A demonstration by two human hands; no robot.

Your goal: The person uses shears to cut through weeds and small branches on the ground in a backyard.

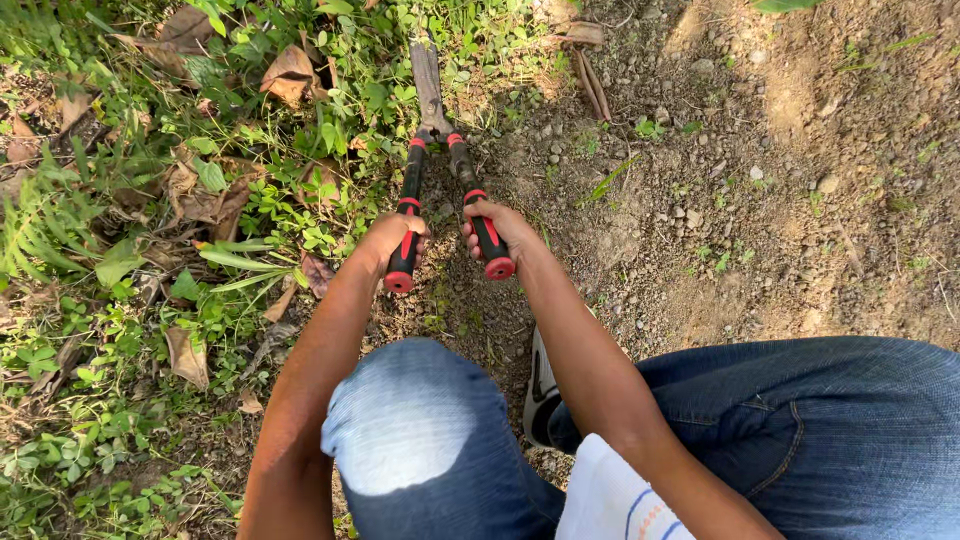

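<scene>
- Left hand [392, 240] is wrapped tight round one red-and-black grip of the garden shears [432, 150]; right hand [500, 232] is clamped on the other, for two-handed leverage.
- Handles near together, so blades [427, 85] lie closed ahead of both hands, low among weeds [300, 200] beside bare soil [760, 200].
- Knee [410, 420] bent beneath the arms, a crouch bringing the tool down to ground level.

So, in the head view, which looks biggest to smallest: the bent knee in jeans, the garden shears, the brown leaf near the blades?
1. Bent knee in jeans, though it is nearest the camera.
2. Garden shears.
3. Brown leaf.
</scene>
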